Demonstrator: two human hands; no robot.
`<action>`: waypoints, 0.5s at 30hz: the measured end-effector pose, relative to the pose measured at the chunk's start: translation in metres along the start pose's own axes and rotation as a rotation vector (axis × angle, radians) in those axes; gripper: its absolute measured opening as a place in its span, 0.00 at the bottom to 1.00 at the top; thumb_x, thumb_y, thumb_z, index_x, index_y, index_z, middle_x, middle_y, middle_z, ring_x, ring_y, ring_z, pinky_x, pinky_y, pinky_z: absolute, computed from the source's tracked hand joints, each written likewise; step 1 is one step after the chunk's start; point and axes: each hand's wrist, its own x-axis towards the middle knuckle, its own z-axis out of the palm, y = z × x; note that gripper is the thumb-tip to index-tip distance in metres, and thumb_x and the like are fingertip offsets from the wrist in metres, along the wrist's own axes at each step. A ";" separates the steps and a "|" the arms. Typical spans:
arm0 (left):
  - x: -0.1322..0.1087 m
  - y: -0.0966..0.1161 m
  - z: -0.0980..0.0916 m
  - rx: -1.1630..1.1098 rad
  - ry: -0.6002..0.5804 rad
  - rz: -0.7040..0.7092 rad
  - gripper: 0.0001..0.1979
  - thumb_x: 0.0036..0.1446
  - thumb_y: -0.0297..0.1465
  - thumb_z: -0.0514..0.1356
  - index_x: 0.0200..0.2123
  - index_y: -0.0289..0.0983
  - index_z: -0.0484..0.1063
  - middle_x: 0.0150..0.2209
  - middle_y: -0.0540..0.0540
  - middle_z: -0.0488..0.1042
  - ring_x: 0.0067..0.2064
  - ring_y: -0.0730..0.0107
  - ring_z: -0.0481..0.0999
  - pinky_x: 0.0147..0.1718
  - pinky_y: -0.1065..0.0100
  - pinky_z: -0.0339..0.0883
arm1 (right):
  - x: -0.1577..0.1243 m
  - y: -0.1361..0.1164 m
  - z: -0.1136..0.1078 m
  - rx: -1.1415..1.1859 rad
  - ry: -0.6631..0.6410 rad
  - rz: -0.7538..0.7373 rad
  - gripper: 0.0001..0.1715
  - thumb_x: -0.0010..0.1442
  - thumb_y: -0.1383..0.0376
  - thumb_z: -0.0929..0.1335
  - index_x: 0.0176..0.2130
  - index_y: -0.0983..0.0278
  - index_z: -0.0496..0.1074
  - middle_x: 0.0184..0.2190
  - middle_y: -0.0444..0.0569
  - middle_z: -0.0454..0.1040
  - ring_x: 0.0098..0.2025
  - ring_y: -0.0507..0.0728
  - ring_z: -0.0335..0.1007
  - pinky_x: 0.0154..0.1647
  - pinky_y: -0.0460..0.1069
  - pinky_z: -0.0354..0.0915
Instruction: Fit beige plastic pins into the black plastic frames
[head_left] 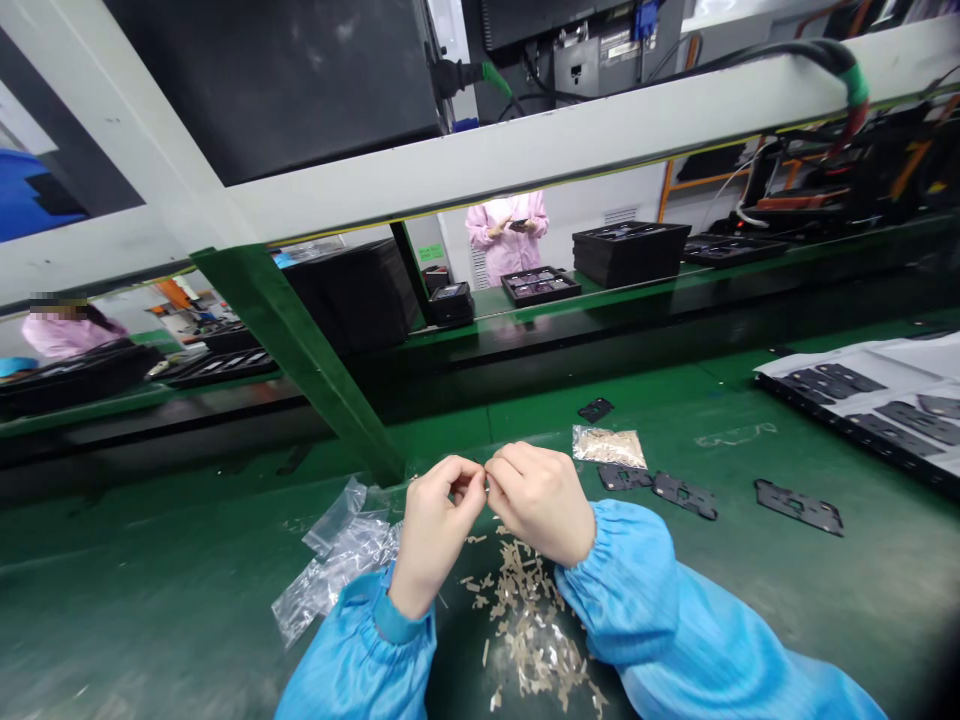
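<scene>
Left hand (436, 535) and right hand (541, 503) pinch something tiny (486, 482) above ragged beige scraps (527, 622).

Tally: one left hand (436, 532), one right hand (540, 500), two blue sleeves (626, 580). Four loose black plates (685, 495) were counted. One clear bag of tan pieces (609, 447) was noted; one heap of tan pieces (525, 620) was too numerous to count. Two people in pink smocks (506, 235) were present.

The location was a factory assembly line, apparently for small electronic parts. This was indicated by a green-matted workbench (840, 610), stacked black parts trays (630, 252), loose beige components (525, 625), a blue smock sleeve (630, 590), and a co-worker's pink smock (507, 240).
</scene>
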 end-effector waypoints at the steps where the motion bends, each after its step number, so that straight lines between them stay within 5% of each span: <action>1: 0.000 0.000 0.000 -0.001 0.001 0.000 0.08 0.53 0.29 0.55 0.23 0.36 0.68 0.22 0.52 0.69 0.26 0.73 0.68 0.25 0.73 0.60 | 0.000 0.000 0.000 -0.002 0.000 0.002 0.14 0.59 0.70 0.60 0.24 0.65 0.67 0.23 0.46 0.67 0.27 0.53 0.60 0.27 0.48 0.52; 8: 0.000 -0.001 -0.003 0.012 -0.013 0.053 0.06 0.51 0.25 0.53 0.23 0.37 0.65 0.23 0.52 0.67 0.26 0.74 0.66 0.26 0.73 0.59 | 0.002 0.004 -0.008 0.018 0.041 0.095 0.10 0.53 0.72 0.61 0.23 0.64 0.65 0.22 0.45 0.66 0.26 0.52 0.60 0.27 0.47 0.53; 15: -0.002 0.000 -0.012 0.013 0.039 0.136 0.06 0.54 0.25 0.51 0.25 0.38 0.63 0.26 0.51 0.65 0.29 0.71 0.66 0.28 0.71 0.60 | 0.005 0.001 -0.020 0.330 -0.025 0.155 0.10 0.52 0.74 0.61 0.31 0.63 0.68 0.29 0.47 0.67 0.30 0.52 0.63 0.31 0.45 0.59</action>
